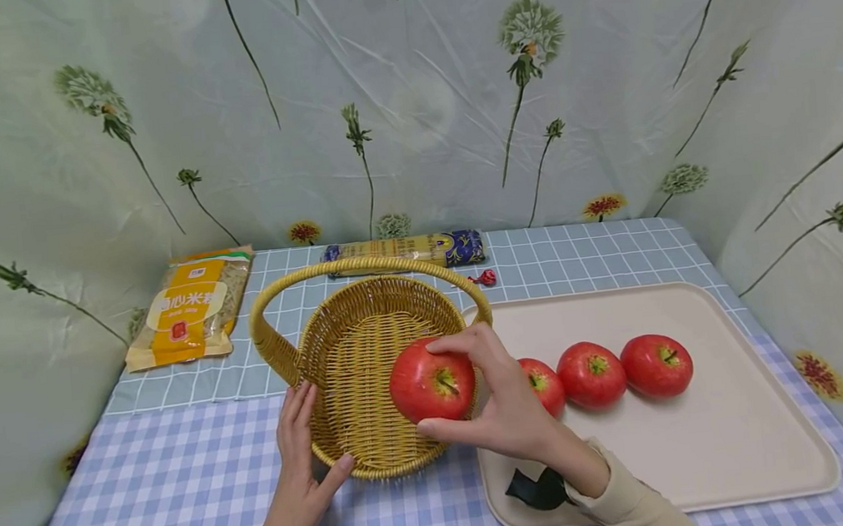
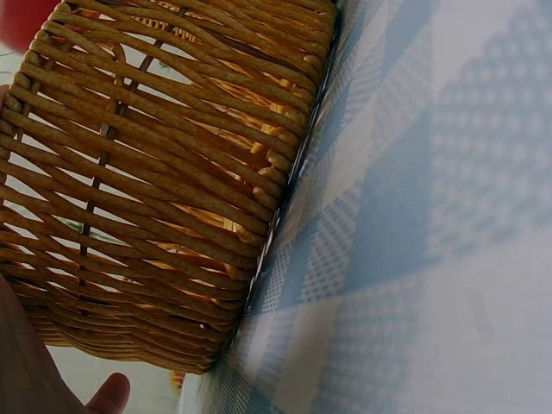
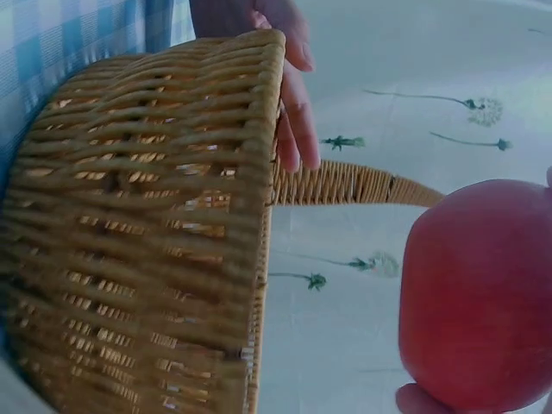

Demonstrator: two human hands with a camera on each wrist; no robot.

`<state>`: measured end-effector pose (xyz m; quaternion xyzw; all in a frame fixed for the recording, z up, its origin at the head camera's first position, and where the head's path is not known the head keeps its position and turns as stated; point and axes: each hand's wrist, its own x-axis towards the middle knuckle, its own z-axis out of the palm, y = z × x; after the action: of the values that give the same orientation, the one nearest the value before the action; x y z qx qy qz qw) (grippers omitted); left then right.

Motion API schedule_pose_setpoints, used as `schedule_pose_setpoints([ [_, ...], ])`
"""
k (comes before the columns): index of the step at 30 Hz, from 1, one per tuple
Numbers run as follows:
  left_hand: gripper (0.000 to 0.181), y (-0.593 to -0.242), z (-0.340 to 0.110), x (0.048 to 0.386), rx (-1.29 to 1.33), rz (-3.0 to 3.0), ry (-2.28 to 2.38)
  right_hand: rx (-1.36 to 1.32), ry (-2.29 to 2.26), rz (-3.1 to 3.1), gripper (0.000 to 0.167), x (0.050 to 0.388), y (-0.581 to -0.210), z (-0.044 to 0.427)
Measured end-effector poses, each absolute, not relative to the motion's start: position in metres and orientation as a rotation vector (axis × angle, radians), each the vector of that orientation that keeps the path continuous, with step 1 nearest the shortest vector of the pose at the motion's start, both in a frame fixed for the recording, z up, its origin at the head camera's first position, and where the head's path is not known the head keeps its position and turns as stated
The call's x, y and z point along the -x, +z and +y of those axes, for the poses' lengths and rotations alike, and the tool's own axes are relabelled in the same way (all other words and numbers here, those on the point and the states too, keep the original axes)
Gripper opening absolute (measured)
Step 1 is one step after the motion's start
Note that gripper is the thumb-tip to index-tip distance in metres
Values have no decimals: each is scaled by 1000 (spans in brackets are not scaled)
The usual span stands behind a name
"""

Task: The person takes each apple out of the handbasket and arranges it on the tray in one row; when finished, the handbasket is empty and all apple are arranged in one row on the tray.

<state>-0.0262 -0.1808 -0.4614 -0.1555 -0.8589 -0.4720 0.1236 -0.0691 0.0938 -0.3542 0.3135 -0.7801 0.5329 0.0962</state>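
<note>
A round wicker basket with a tall arched handle stands on the checked cloth in the head view. My left hand rests against its left side, fingers laid fairly straight on the rim and thumb spread toward the near edge. In the right wrist view, fingertips reach over the rim. Between thumb and fingers, my right hand grips a red apple. That apple is above rim level, over the basket's right part. The palm side of the right hand is hidden.
A beige tray lies right of the basket, with three red apples in a row. Behind are a yellow grain bag, a long blue-and-yellow packet and a small red wrapped candy. A flowered curtain backs the table.
</note>
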Motion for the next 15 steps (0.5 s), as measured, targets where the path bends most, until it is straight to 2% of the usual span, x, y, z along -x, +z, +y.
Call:
schedule_pose_setpoints([
  [7,93,-461,-181,26,461,-2496,-1384,-866,1628,-2266,67,55,-329,109],
  [15,92,-460,-181,26,464,-2497,-1394,-751,1623,-2178,73,61,-361,137],
])
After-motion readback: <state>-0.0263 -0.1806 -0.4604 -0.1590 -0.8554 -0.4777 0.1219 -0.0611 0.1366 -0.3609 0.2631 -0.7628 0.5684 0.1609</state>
